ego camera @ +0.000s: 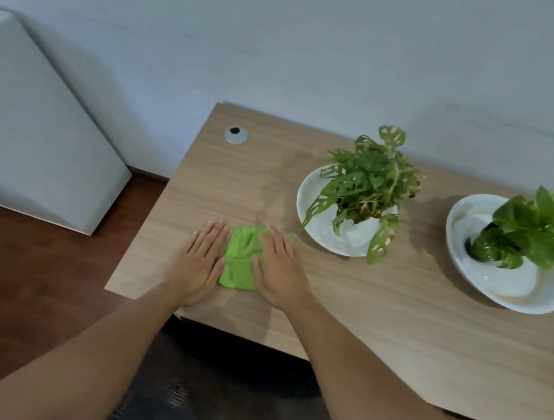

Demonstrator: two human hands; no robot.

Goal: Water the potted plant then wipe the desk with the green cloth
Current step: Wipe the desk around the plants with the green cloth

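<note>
The green cloth (241,260) lies bunched on the wooden desk (377,314) near its left front corner. My left hand (200,265) lies flat with fingers spread, covering the cloth's left edge. My right hand (279,272) presses flat on the cloth's right side. A potted plant with holed leaves (369,181) stands in a white bowl (307,192) just right of my hands. A second leafy plant (537,228) sits in another white bowl (511,290) farther right. Faint wet streaks show on the desk behind the cloth.
A round cable grommet (236,134) sits near the desk's back left corner. A grey-white slanted panel (35,139) stands on the dark wood floor to the left. The wall runs behind the desk. A dark chair seat (183,400) is below the front edge.
</note>
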